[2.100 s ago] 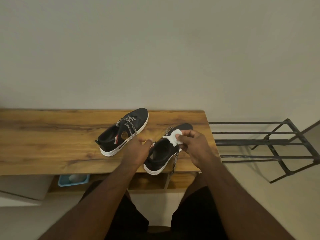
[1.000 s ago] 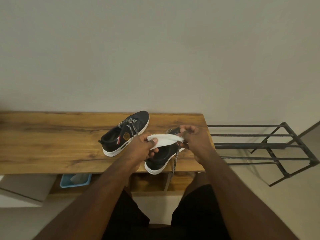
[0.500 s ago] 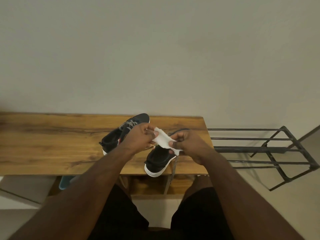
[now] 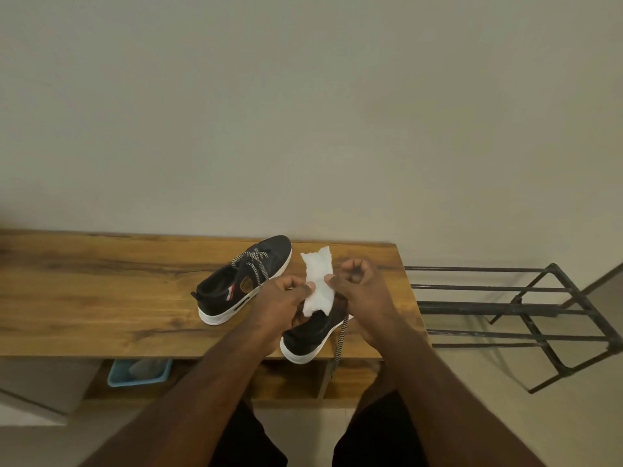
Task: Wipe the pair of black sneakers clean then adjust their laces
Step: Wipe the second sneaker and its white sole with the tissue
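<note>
On the wooden bench (image 4: 101, 298) lie two black sneakers (image 4: 242, 284), the nearer sneaker (image 4: 310, 338) overhanging its edge. Left hand (image 4: 286, 298) and right hand (image 4: 360, 288) pinch a white wipe (image 4: 318, 281) between them, probably unfolding it for wiping.

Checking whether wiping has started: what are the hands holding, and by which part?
Both hands pinch one crumpled white paper wipe at its middle, the left hand on its left edge, the right hand on its right edge, above the nearer black sneaker.
</note>
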